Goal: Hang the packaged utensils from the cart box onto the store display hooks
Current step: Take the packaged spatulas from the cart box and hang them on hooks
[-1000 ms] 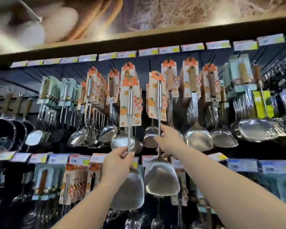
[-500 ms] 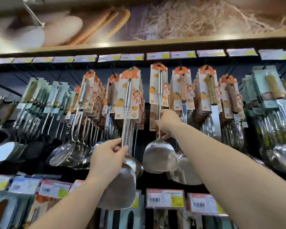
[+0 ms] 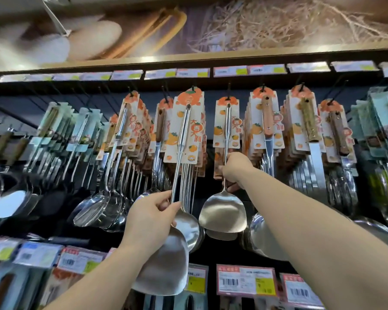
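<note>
- Step: hanging two carded spatulas on the top row of hooks, I judge.
- Right hand pinches the right spatula by its handle; its card sits at a hook.
- Left hand grips the left spatula, card raised just left of that hook.
- Next: thread each card hole fully, then let go.

Silver steel spatula and ladles are shining against black backing. Cream header cards are showing orange fruit prints with red characters, pale teal cards are hanging left. Price tags are showing pink, white and yellow.
</note>
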`<state>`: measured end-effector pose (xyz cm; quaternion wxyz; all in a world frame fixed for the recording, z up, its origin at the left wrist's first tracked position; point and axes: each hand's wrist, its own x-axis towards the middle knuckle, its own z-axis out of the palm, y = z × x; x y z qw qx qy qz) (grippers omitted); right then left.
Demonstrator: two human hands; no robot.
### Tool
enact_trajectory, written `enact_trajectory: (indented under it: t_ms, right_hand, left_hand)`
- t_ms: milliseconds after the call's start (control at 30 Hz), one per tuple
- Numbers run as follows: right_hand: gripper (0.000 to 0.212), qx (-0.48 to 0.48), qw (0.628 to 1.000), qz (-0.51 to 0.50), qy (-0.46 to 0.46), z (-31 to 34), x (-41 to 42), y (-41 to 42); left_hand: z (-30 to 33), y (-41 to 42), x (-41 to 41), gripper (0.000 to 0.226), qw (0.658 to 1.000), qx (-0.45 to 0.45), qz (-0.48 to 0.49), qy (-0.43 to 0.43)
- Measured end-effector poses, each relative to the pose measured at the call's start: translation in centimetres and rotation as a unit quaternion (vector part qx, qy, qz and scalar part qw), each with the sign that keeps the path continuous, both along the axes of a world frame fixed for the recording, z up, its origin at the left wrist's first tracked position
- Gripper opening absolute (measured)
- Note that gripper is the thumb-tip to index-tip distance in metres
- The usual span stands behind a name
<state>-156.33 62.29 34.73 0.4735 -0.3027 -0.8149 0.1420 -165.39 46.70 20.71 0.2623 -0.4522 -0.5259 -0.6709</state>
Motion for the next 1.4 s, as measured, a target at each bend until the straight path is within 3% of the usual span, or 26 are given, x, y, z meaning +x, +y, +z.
enact_trajectory:
  t_ms: [67, 233, 300, 367, 433, 500, 567, 600, 667, 767, 833, 900, 1033, 1200, 1400]
  right_hand:
    - [0.022, 0.002, 1.0, -0.009, -0.02, 0.1, -0.4, 0.5]
    - [0.031, -0.018, 1.0, 0.005, -0.02, -0.1, -1.7, 2.2]
    - [0.04, 0.021, 0.997, -0.051, -0.062, -0.4, -1.9, 2.5]
    - [0.045, 0.08, 0.992, -0.094, -0.033, -0.8, -1.8, 2.2]
    - [0.041, 0.101, 0.99, -0.05, 0.086, -1.7, -1.3, 1.3]
    - [0.034, 0.066, 0.982, 0.092, 0.151, -3.1, -0.6, -0.4]
    - [0.031, -0.049, 0.957, 0.256, 0.126, -5.0, 0.1, -2.4]
    - [0.03, -0.086, 0.948, 0.29, 0.097, -5.8, 0.4, -3.3]
    - [0.034, -0.108, 0.946, 0.299, 0.066, -7.1, 0.4, -4.1]
    - [0.031, -0.094, 0.952, 0.274, 0.094, -8.1, -0.3, -4.2]
    - [0.022, -0.037, 0.966, 0.228, 0.113, -8.2, -0.4, -3.9]
    - [0.03, 0.006, 0.971, 0.21, 0.118, -8.1, -0.3, -3.6]
    - [0.024, 0.028, 0.971, 0.206, 0.123, -7.0, 0.5, -3.3]
    - [0.051, 0.007, 0.974, 0.175, 0.147, -4.8, 1.4, -2.1]
    - [0.053, -0.015, 0.973, 0.162, 0.161, -1.1, 1.2, -1.2]
  left_hand:
    - [0.0, -0.1, 0.0, 0.012, 1.0, -0.013, -0.001, 0.002]
    - [0.0, 0.1, -0.5, 0.021, 1.0, -0.017, -0.019, 0.0]
    - [-0.1, 0.4, -0.9, 0.03, 1.0, -0.017, -0.024, -0.009]
    - [-0.2, 0.8, -1.1, 0.034, 0.999, -0.02, -0.026, -0.014]
    - [-0.3, 1.4, -1.2, 0.031, 0.999, -0.024, -0.032, -0.022]
    - [-0.4, 2.0, -1.1, 0.016, 0.998, -0.027, -0.042, -0.024]
    - [-0.6, 2.7, -0.7, 0.014, 0.998, -0.035, -0.052, -0.023]
    - [-0.6, 3.0, -0.4, 0.012, 0.997, -0.036, -0.059, -0.03]
    - [-0.6, 3.5, 0.3, 0.016, 0.996, -0.029, -0.075, -0.045]
    - [-0.6, 4.2, 1.0, 0.035, 0.994, -0.035, -0.091, -0.042]
    - [-0.7, 4.6, 1.4, 0.03, 0.991, -0.03, -0.116, -0.053]
    - [-0.5, 4.9, 1.6, 0.024, 0.988, -0.023, -0.133, -0.08]
    - [0.4, 4.9, 1.1, 0.031, 0.993, -0.023, -0.09, -0.073]
    - [0.9, 3.7, -0.3, 0.017, 0.999, -0.032, -0.003, -0.028]
    - [1.0, 3.1, -1.3, 0.037, 0.986, -0.059, 0.144, 0.062]
